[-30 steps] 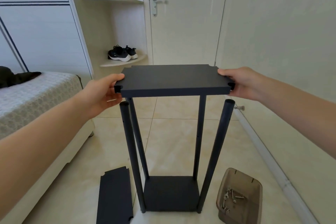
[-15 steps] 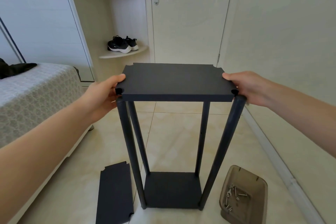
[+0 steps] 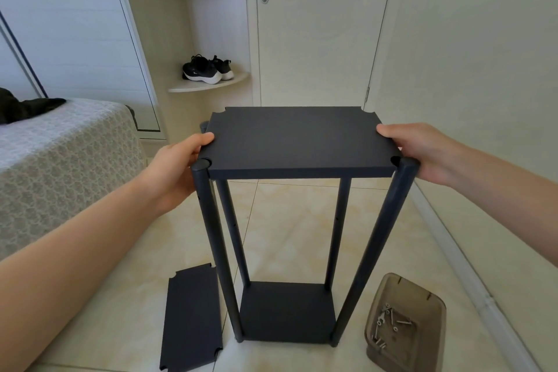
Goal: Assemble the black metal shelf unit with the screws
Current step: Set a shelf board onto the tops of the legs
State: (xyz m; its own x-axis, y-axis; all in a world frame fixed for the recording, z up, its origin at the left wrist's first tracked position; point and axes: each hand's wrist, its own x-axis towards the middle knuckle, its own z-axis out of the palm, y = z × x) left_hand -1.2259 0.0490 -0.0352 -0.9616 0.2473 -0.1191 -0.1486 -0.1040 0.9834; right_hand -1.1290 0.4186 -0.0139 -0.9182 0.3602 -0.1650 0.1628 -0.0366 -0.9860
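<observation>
A black metal shelf frame stands on the floor: several upright black poles (image 3: 211, 226) rise from a bottom shelf panel (image 3: 287, 311). A black top shelf panel (image 3: 299, 139) with notched corners sits at the pole tops. My left hand (image 3: 178, 166) grips its left edge, thumb on top. On the opposite side my right hand (image 3: 422, 151) grips the right edge beside the near right pole (image 3: 380, 238). A spare black panel (image 3: 191, 317) lies flat on the floor at the left. Screws (image 3: 389, 323) lie in a brown translucent tray (image 3: 407, 290) at the right.
A bed (image 3: 60, 160) with a patterned cover stands close on the left. A wall and its baseboard (image 3: 471, 275) run along the right. Behind the frame are a closed door (image 3: 314, 27) and corner shelves holding black sneakers (image 3: 205, 69). The floor is tiled.
The top panel has come down from above the poles onto the pole tops, both hands still holding its edges. The near corner notches now sit against the front poles.
</observation>
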